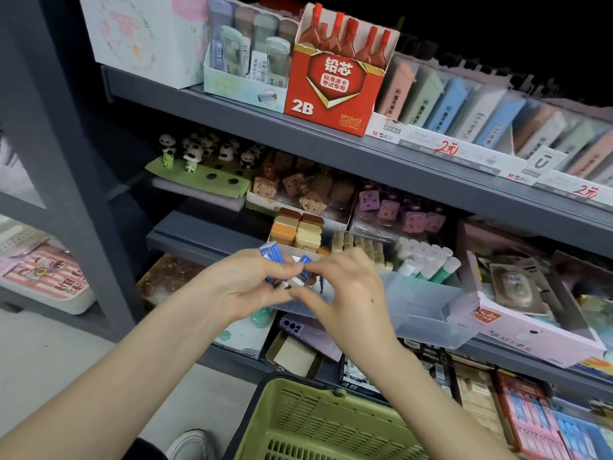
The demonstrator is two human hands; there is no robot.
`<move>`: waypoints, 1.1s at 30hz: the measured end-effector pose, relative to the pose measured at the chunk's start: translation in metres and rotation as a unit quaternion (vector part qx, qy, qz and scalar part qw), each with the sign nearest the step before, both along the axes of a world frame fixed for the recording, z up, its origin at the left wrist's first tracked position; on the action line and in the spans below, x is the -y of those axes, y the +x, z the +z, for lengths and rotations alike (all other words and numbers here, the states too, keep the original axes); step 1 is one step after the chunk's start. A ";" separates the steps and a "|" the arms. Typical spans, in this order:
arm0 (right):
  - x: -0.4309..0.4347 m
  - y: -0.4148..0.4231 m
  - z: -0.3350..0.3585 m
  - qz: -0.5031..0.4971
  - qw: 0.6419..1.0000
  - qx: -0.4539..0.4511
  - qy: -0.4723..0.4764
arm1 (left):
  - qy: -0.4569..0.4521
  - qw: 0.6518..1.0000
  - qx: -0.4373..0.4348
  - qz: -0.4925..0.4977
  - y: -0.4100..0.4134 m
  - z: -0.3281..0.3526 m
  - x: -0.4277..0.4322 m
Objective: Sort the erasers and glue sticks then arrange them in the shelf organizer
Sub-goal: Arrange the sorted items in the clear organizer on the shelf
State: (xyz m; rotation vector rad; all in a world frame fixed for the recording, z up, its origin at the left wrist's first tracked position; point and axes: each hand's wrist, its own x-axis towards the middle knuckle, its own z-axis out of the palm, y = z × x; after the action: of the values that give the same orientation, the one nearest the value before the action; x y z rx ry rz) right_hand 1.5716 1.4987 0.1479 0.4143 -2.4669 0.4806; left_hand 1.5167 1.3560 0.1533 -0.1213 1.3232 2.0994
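Erasers [272,257] in blue sleeves, a small bundle, sit in the left hand [242,287], fingers curled round them, one end standing up above the thumb. Count unknown: fingers cover most of the bundle. Right hand [345,293] meets the left at the fingertips, thumb and forefinger pinching one blue-sleeved piece at the top of the bundle. Shelf organizer [428,307], clear plastic, lies just beyond and to the right of the right hand; glue sticks [428,265] stand in its far-right part, tan blocks [361,247] just beyond the right knuckles. Judged step: drawing one eraser free for placing. Advice: clamp the rest firmly in the left palm, pull the pinched piece straight along its length so the sleeve does not slip off, then set it beside like pieces, well apart from the glue sticks
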 end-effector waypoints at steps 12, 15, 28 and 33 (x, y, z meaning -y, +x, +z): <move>-0.062 -0.013 0.009 -0.070 0.981 0.163 -0.077 | -0.018 0.996 0.078 0.030 -0.006 0.010 -0.001; -0.061 -0.018 0.006 -0.063 0.981 0.181 -0.025 | -0.011 0.996 0.084 0.042 -0.010 0.011 0.007; -0.044 -0.038 0.009 -0.071 0.951 0.263 0.149 | -0.113 0.992 -0.005 0.052 -0.015 0.009 0.021; -0.037 -0.038 0.003 -0.108 0.946 0.301 0.056 | -0.131 0.989 -0.035 0.053 -0.017 0.005 0.027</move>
State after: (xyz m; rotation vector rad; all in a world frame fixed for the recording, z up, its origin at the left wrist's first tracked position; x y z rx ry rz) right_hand 1.5332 1.5353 0.1509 0.0293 -3.0955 0.4188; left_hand 1.4997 1.3294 0.1578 -0.2365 1.6653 2.0218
